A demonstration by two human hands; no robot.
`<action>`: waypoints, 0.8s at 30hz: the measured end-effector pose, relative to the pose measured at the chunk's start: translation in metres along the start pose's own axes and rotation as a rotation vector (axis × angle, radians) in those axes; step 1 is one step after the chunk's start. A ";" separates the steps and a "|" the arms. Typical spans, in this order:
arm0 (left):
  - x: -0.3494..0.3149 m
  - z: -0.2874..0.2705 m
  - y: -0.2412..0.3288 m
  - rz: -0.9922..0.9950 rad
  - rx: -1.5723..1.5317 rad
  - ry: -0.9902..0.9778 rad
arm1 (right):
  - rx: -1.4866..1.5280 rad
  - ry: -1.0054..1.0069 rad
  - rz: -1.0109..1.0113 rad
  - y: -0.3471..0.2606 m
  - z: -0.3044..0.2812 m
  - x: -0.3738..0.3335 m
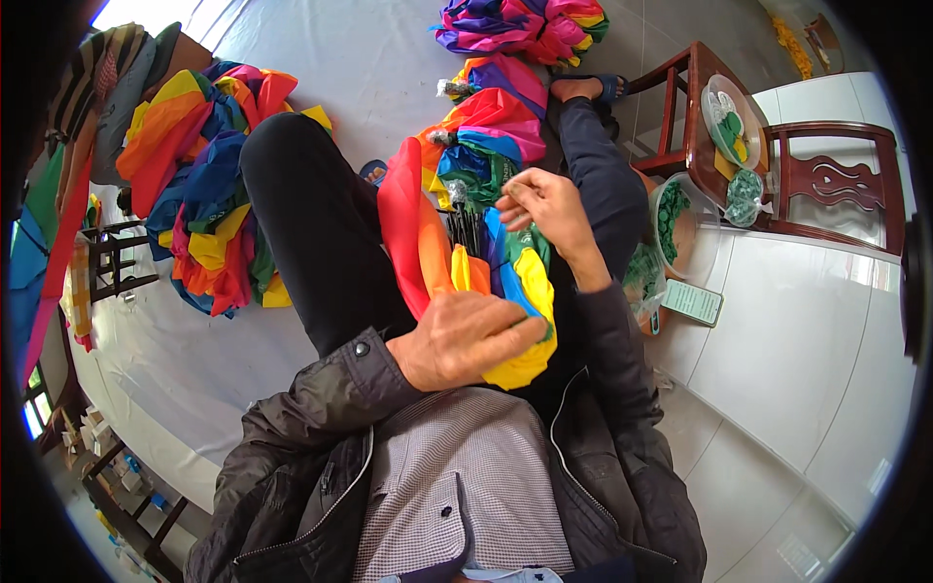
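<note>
A rainbow-coloured umbrella (420, 243) lies partly folded between my thighs, its black ribs (470, 231) bunched in the middle. My left hand (468, 340) is closed on the umbrella's yellow cloth at the near end, and a small dark green bit shows by its fingertips. Above the blue and green panels, my right hand (552, 216) is raised with thumb and fingers pinched together. Whatever sits in that pinch is too small to make out. More folded rainbow umbrellas (496, 112) lie in a row just beyond, some with clear plastic over their ends.
At the left is a large heap of rainbow umbrellas (209, 185). On the right stand a clear tub (702, 243) of green pieces, a phone (692, 302) and a wooden chair (844, 180). A bowl (714, 92) rests on a wooden stool (692, 146).
</note>
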State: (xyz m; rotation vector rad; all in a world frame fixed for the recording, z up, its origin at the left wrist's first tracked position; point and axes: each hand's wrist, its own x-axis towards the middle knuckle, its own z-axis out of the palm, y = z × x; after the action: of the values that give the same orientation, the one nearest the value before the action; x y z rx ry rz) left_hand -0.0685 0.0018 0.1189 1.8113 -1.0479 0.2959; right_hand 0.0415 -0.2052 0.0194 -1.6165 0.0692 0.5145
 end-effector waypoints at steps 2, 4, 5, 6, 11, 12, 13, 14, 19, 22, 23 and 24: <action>0.001 0.000 0.011 0.031 -0.007 -0.003 | 0.097 -0.127 0.127 0.020 0.003 0.025; 0.003 -0.001 0.024 0.063 -0.027 -0.066 | -0.066 -0.106 0.105 0.056 0.005 0.052; 0.003 0.000 0.029 0.078 -0.037 -0.099 | -0.227 -0.083 0.084 0.071 0.006 0.064; 0.002 0.002 0.035 0.076 -0.033 -0.098 | -0.227 -0.087 0.081 0.078 0.008 0.074; 0.002 0.016 0.054 0.144 -0.143 -0.144 | -0.760 -0.124 0.127 0.113 0.009 0.117; 0.003 0.017 0.057 0.160 -0.170 -0.170 | -0.783 -0.082 0.198 0.118 0.011 0.123; 0.004 0.019 0.060 0.176 -0.198 -0.196 | -0.805 -0.039 0.270 0.124 0.011 0.128; 0.003 0.022 0.063 0.178 -0.195 -0.196 | -0.805 -0.037 0.267 0.126 0.014 0.129; 0.001 0.032 0.068 0.201 -0.225 -0.209 | -0.718 0.184 0.360 0.151 0.018 0.129; 0.001 0.034 0.067 0.200 -0.236 -0.214 | -0.709 0.222 0.363 0.172 0.012 0.132; 0.000 0.033 0.065 0.175 -0.244 -0.219 | -0.619 0.174 0.321 0.175 0.005 0.131; -0.001 0.031 0.061 0.152 -0.252 -0.223 | -0.530 0.127 0.279 0.176 -0.002 0.130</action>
State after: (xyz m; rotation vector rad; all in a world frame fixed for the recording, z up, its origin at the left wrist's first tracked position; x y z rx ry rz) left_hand -0.1238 -0.0328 0.1415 1.5656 -1.3198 0.0482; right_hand 0.0975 -0.1957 -0.1914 -2.1748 0.2752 0.6817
